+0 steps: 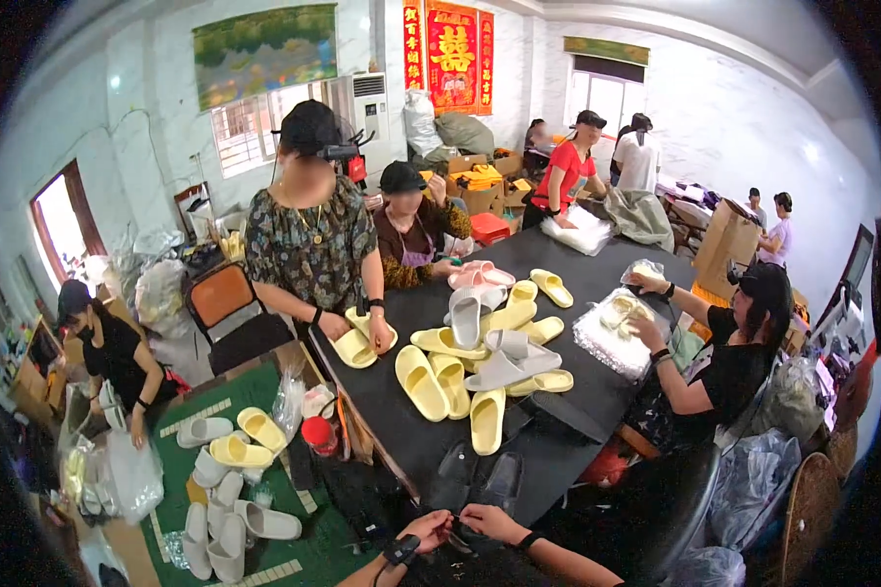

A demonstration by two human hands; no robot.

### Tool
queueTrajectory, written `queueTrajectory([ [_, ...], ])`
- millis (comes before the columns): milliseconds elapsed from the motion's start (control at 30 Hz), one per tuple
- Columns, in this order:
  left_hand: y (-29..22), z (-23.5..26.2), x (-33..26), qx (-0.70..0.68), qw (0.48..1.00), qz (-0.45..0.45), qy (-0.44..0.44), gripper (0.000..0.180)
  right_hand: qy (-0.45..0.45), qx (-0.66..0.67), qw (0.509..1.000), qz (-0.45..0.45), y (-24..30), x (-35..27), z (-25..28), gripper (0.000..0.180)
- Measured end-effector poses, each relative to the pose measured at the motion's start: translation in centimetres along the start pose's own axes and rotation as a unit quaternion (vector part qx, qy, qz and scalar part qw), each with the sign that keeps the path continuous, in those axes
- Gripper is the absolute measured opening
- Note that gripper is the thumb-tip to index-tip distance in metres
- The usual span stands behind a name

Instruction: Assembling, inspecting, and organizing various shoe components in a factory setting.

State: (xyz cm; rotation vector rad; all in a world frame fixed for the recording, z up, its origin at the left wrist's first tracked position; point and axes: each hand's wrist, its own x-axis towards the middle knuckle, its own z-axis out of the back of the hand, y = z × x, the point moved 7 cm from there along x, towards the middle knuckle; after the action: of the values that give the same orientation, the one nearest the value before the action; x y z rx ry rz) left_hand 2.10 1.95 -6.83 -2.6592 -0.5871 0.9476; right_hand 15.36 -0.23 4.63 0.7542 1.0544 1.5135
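Note:
At the near edge of the black table my left hand (429,529) and my right hand (492,523) are close together, fingertips pinched. Between them is something small and dark that I cannot make out. Just beyond my hands lie two black slide slippers, the left one (452,476) and the right one (502,480), side by side with toes pointing away from me. Farther in is a pile of pale yellow slippers (422,383) and grey slippers (512,362), with pink slippers (482,274) behind it.
Across the black table (382,411), a person's hands (359,335) hold yellow slippers. At right, another person handles a slipper over clear plastic bags (612,338). A green-topped table (264,382) at left carries grey and yellow slippers. A red-lidded jar (319,435) stands beside it.

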Motion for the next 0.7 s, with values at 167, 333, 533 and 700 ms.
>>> queueTrajectory([
  [167,-0.8,-3.1,-3.1,0.017,0.999,0.032,0.017,0.016,-0.008,-0.033,0.998,-0.05,0.5,0.4,0.1,0.018],
  [333,-2.3,-5.4,-4.9,0.161,0.981,0.038,-0.101,0.024,-0.027,-0.105,0.994,-0.02,0.5,0.4,-0.8,0.019],
  [533,-1.6,-4.6,-3.7,0.069,0.991,0.0,-0.113,0.013,-0.032,-0.135,0.988,-0.067,0.1,0.3,-0.6,0.02],
  [700,-1.5,-5.1,-3.5,0.128,0.99,0.018,-0.058,0.016,-0.03,-0.138,0.989,-0.043,-0.9,0.7,-1.1,0.025],
])
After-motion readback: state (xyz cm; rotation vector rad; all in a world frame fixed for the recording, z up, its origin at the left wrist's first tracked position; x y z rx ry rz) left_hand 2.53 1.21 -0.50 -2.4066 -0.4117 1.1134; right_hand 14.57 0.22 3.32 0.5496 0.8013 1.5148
